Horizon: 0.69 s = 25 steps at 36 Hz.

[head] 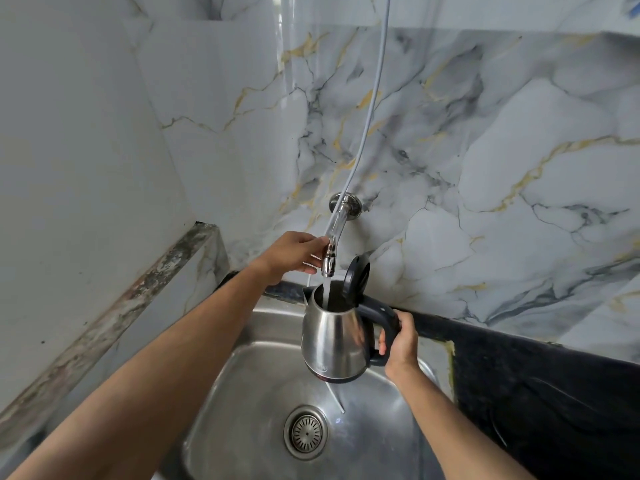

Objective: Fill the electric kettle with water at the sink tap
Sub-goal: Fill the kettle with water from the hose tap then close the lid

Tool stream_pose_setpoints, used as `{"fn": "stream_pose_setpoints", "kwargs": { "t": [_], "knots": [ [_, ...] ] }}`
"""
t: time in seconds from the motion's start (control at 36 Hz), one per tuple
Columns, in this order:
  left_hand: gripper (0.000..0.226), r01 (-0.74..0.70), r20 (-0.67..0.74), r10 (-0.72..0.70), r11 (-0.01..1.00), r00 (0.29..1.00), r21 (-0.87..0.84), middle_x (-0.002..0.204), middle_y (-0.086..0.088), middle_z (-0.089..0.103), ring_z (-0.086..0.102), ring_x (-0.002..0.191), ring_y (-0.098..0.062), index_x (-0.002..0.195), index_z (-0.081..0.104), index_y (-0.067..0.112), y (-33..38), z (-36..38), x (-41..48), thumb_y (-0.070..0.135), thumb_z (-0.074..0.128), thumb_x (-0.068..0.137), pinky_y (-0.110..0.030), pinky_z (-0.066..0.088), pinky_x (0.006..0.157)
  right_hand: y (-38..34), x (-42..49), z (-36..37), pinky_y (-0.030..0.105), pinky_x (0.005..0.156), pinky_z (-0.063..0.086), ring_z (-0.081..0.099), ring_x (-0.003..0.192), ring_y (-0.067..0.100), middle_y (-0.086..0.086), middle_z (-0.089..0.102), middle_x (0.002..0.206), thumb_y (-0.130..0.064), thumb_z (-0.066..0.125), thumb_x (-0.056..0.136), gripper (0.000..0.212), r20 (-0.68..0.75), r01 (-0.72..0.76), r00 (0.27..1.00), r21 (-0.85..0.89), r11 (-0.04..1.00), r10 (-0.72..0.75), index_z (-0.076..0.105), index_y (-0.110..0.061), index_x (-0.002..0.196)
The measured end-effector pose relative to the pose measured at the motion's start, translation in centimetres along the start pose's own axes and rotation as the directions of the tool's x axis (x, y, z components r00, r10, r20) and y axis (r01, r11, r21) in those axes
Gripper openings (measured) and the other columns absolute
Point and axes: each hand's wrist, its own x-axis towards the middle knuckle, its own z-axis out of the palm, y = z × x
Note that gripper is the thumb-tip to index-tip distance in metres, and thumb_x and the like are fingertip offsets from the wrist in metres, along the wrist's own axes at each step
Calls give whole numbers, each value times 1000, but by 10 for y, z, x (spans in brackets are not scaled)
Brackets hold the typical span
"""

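Head view, looking down into a corner sink nook. White marble-patterned wall tiles with grey and gold veins (485, 140) cover the back and left walls. A round stainless steel sink basin (263, 393) fills the lower middle, with a slotted metal drain strainer (306, 433) near its front. A black stone countertop (540, 403) runs along the sink's right edge. A chrome wall-mounted tap (334, 237) sticks out from the back wall above the sink's rear edge, and a thin grey hose (372, 91) hangs down to it from above.

Both bare forearms reach forward over the basin. The left hand (294, 252) is closed around the tap's lower end, fingers pinching the nozzle. The right hand (400, 341) grips the black handle of a polished stainless steel electric kettle (332, 337), held upright in the air over the basin's rear half, directly under the tap. Its black hinged lid (356, 275) stands open, and a stream of water (326, 289) falls from the nozzle into the mouth.
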Motion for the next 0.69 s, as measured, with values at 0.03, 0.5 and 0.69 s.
{"fn": "stream_pose_setpoints", "kwargs": {
  "t": [0.03,0.5,0.69],
  "knots": [
    [42,0,1,0,1000,1000,-7,105,-23,74,71,87,-27,105,72,0,0,0,0,39,64,94,-41,59,84,0,0,0,29,38,19,28,31,19,5,37,35,-48,55,68,40,-1,-3,1000,0,1000,3,51,-12,51],
    [46,6,14,-6,1000,1000,-2,95,-15,78,74,82,-23,101,74,2,1,-2,-1,46,64,92,-38,61,81,-7,-6,5,25,35,20,30,30,18,4,39,35,-49,54,71,42,29,12,999,25,1000,-13,51,-13,50],
    [68,40,8,-40,999,999,-19,97,-12,78,75,88,-26,102,76,7,5,-1,-5,68,49,90,-38,61,81,-7,-7,3,24,35,22,32,31,17,3,41,36,-60,56,69,52,51,7,999,34,999,-9,53,-12,49]
  ]
}}
